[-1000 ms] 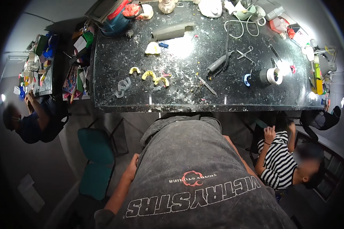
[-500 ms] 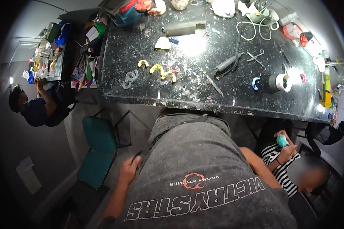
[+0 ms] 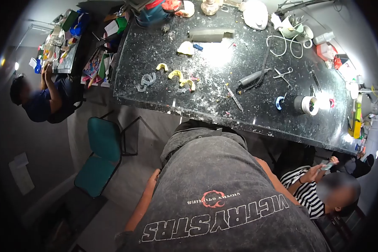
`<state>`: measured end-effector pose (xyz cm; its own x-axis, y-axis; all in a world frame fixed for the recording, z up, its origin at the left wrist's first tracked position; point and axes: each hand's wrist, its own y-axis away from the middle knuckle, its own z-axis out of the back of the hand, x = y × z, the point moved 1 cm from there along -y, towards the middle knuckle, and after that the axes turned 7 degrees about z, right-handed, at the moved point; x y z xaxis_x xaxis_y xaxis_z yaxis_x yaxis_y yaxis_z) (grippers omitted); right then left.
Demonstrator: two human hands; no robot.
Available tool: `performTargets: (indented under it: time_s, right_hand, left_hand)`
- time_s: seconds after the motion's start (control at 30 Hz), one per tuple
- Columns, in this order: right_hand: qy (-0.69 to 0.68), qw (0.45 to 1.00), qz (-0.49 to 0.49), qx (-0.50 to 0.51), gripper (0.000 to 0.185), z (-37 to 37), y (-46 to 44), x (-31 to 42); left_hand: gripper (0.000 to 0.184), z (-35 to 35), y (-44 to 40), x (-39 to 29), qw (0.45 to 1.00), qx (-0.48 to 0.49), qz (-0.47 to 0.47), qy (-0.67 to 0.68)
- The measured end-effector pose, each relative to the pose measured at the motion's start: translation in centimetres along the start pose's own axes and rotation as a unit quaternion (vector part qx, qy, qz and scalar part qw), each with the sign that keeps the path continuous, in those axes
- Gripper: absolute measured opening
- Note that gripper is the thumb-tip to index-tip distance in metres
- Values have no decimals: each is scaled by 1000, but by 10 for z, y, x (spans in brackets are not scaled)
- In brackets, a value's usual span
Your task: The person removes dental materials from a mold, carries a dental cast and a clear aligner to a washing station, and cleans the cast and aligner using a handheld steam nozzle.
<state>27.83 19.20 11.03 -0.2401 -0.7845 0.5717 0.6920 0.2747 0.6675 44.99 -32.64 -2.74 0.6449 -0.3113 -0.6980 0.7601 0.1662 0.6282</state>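
Note:
My left hand (image 3: 154, 176) hangs beside my hip, partly covered by the grey T-shirt (image 3: 216, 180). Its fingers are mostly hidden, and I cannot see whether anything is in them. Of my right arm (image 3: 266, 171) only a stretch shows along the shirt's other side; the right hand is out of sight behind my body. In front of me is the black, white-speckled table (image 3: 147, 54). Yellow arch-shaped pieces (image 3: 175, 74), clear arch-shaped pieces (image 3: 146, 82) and a slim knife-like tool (image 3: 234, 97) lie on it, away from both hands.
A grey handpiece (image 3: 252, 80), scissor-handled forceps (image 3: 284, 76) and a white tub (image 3: 309, 105) are farther right. A green chair (image 3: 95, 174) stands to my left. One person in stripes (image 3: 308, 189) sits at right, handling a small pale object; another person (image 3: 42, 101) sits at left.
My left hand, which showed a dark slim object before, has slipped partly behind the shirt. The view has tilted slightly. The person in stripes has moved their hands farther right.

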Motion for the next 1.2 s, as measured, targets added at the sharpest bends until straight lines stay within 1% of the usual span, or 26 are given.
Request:
performTargets:
  time_s: [0.1, 0.2, 0.23, 0.27, 0.33, 0.53, 0.63, 0.67, 0.73, 0.77, 0.87, 0.9, 0.93, 0.97, 1.0, 1.03, 1.07, 1.13, 1.17, 1.2]
  right_hand:
    - [117, 989, -42, 78, 31, 8, -6, -9]
    - [202, 961, 61, 178, 30, 3, -15, -41]
    - [224, 949, 53, 214, 28, 5, -19, -39]
    - [165, 954, 104, 226, 26, 10, -17, -33]
    - [136, 958, 121, 222, 25, 12, -3, -27]
    - [74, 971, 66, 215, 30, 31, 25, 29]
    - [51, 976, 70, 201, 32, 47, 28, 64]
    - [66, 969, 79, 223, 33, 47, 22, 66]
    - [90, 954, 106, 267, 34, 43, 5, 70]
    - [61, 952, 128, 271, 36, 43, 2, 73]
    - [41, 956, 61, 284, 35, 49, 11, 85]
    - [39, 962, 41, 267, 35, 51, 15, 92]
    - [35, 968, 37, 246, 35, 54, 9, 95]
    - [26, 972, 33, 230, 34, 51, 6, 97]
    - [15, 976, 29, 217, 34, 44, 3, 97]
    - [22, 975, 50, 216, 34, 36, -11, 89]
    - [-17, 974, 63, 219, 33, 27, -28, 79]
    - [-23, 962, 30, 271, 32, 23, -57, 77]
    - [-54, 951, 41, 300, 30, 18, -70, 66]
    - [-85, 939, 53, 328, 30, 17, -81, 59]
  left_hand:
    - [38, -12, 4, -4, 997, 51, 58, 1]
    - [38, -27, 8, -3, 995, 64, 73, 5]
    - [38, -25, 7, -6, 995, 67, 73, 4]
    - [37, -18, 10, -10, 994, 72, 77, 0]
    - [37, -1, 11, -23, 993, 90, 80, -4]
    - [36, 87, 7, -88, 978, 182, 87, -48]
    - [35, 115, -9, -107, 971, 218, 84, -59]
    - [35, 124, -13, -109, 969, 227, 79, -60]
    - [34, 139, -23, -103, 969, 237, 51, -51]
    - [34, 144, -36, -94, 969, 242, 27, -43]
    - [34, 142, -77, -61, 962, 267, -55, -21]
    - [33, 138, -83, -83, 960, 275, -14, -55]
    - [32, 129, -89, -131, 947, 293, 55, -124]
    - [31, 122, -90, -185, 920, 316, 124, -196]
    - [31, 121, -95, -218, 891, 345, 170, -243]
    - [30, 123, -103, -245, 862, 377, 203, -271]
    - [30, 130, -108, -241, 833, 419, 207, -296]
    - [26, 133, -124, -260, 837, 430, 251, -226]
    - [26, 141, -138, -245, 838, 447, 253, -186]
    - [31, 140, -145, -264, 836, 436, 278, -184]
